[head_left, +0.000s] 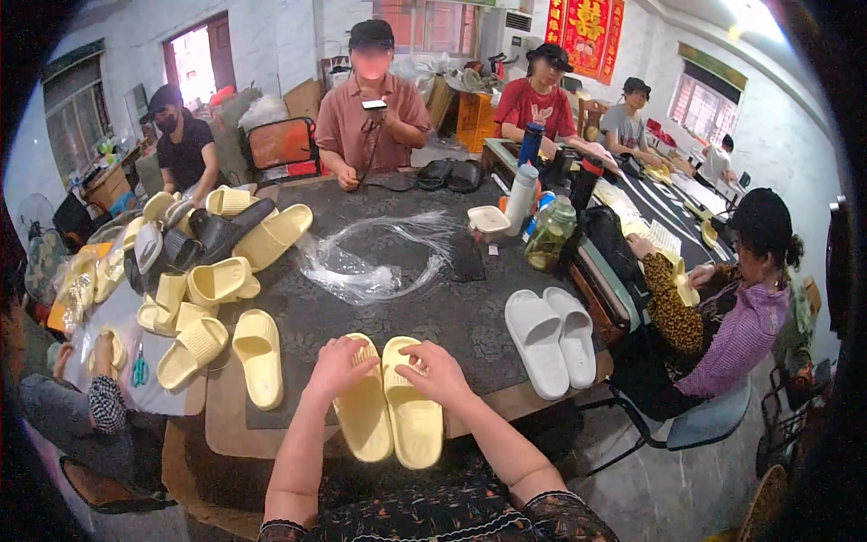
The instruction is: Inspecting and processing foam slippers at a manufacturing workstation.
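A pair of pale yellow slippers lies side by side at the near table edge, toes pointing away from me, heels reaching slightly past the edge. My left hand [345, 369] grips the ribbed strap of the left yellow slipper [368, 425], thumb and fingertips across its top. Over the strap of the right yellow slipper [416, 426] curls my right hand [435, 372], its thumb and fingers bent. To the left rests a single yellow slipper [258, 361]. A pair of light grey slippers [542, 343] stands to the right.
Loose yellow and dark slippers [217, 235] crowd the left side. Clear plastic strips [379, 262] lie mid-table. A glass jar [553, 237], bottles and a white tub [488, 219] stand back right. Teal scissors [139, 369] lie far left. Several people sit around the tables.
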The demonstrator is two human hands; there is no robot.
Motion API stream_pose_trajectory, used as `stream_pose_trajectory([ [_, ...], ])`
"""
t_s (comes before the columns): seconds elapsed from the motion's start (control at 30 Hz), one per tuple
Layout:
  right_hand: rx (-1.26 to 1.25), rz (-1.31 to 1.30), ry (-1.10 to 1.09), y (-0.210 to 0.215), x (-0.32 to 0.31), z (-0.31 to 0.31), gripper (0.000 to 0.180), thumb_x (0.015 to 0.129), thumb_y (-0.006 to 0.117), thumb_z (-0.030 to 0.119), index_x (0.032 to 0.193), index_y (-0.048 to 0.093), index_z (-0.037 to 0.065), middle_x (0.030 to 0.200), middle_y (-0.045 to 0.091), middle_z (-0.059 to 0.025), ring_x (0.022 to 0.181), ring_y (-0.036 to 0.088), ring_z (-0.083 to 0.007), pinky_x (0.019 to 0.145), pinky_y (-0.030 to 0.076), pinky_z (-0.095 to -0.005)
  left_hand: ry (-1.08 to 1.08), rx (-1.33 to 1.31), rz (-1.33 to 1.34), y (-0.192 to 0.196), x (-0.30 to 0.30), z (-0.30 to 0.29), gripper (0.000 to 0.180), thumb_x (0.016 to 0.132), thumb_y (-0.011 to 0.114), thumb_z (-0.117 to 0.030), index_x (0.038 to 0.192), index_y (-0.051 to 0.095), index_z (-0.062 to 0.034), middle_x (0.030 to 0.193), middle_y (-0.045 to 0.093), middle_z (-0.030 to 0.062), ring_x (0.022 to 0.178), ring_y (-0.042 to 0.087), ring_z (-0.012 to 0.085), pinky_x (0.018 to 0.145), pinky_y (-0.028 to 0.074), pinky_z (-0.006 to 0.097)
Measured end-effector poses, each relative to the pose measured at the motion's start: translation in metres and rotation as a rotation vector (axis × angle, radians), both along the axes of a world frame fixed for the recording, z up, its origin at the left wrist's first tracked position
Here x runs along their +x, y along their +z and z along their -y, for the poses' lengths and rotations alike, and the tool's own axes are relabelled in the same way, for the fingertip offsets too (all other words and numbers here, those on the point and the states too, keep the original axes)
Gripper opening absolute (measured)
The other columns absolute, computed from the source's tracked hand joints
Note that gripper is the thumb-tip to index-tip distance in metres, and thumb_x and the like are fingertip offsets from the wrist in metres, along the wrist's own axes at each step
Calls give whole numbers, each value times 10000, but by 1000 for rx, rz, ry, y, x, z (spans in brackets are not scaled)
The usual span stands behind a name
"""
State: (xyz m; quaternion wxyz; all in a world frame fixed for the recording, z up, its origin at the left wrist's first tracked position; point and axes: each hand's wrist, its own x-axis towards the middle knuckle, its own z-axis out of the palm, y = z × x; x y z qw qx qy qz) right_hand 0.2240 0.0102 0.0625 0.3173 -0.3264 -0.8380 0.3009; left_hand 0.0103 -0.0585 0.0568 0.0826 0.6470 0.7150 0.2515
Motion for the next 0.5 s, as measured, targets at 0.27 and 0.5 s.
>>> stream_pose_trajectory([
  [0.27,33,-124,-70,-42,-17,-11,159,806,685,226,869,680,79,856,601,-65,797,619,-228,701,511,-337,-1,-156,173,0,-2,-23,404,828,642,-404,1045,683,-65,983,679,164,946,635,321,847,492,408],
  [0.5,-13,-280,-46,-49,-17,-16,96,810,665,119,865,674,41,853,606,-77,753,623,-200,645,504,-300,233,-190,349,-10,13,-28,368,793,650,-411,972,717,-97,942,693,141,897,659,290,819,503,385],
])
